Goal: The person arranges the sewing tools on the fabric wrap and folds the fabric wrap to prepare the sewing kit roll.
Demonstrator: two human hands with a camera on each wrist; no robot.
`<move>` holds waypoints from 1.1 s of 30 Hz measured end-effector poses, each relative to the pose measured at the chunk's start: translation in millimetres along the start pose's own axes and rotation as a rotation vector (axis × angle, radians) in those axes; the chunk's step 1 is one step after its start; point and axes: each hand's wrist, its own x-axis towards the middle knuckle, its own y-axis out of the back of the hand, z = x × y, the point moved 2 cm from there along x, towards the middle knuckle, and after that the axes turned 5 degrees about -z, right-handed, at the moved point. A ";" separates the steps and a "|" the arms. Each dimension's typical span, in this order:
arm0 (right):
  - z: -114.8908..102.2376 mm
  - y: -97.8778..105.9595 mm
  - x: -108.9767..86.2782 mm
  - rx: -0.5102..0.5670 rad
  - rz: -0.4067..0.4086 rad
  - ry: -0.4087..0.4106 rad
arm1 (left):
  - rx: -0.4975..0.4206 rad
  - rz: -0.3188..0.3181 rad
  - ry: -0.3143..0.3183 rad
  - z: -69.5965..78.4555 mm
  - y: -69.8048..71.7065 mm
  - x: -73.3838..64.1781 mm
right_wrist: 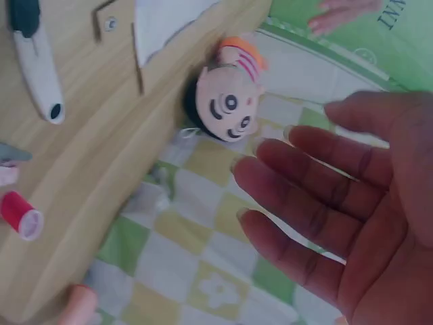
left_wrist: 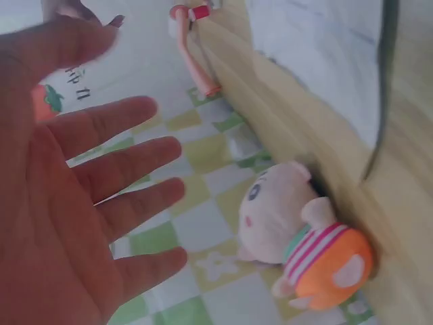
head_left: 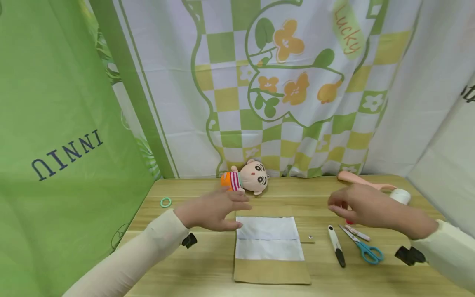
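Observation:
My left hand (head_left: 215, 209) hovers over the table with its fingers spread and nothing in it, just left of a tan folder-like piece (head_left: 271, 272). White cloth (head_left: 269, 249) with a line across it lies on that piece, and a tab with a metal snap (head_left: 310, 237) juts from its right side. Farther right, my right hand (head_left: 365, 210) is raised with loosely bent fingers and an empty palm. Below it lie a white and black cutter (head_left: 336, 246), teal-handled scissors (head_left: 367, 251) and a slim pale pink item (head_left: 358, 233). A red spool (right_wrist: 19, 213) shows in the right wrist view.
A plush doll (head_left: 254, 177) lies on its side at the table's back edge, against the checked curtain (head_left: 256, 123). At back right are a peach-coloured long object (head_left: 354, 178) and a white cylinder (head_left: 401, 196). A green ring (head_left: 165, 202) lies at the left.

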 end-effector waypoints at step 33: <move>43.9 -108.4 -117.4 0.172 -0.274 -0.697 | -0.374 -0.031 0.221 -19.4 -133.0 6.4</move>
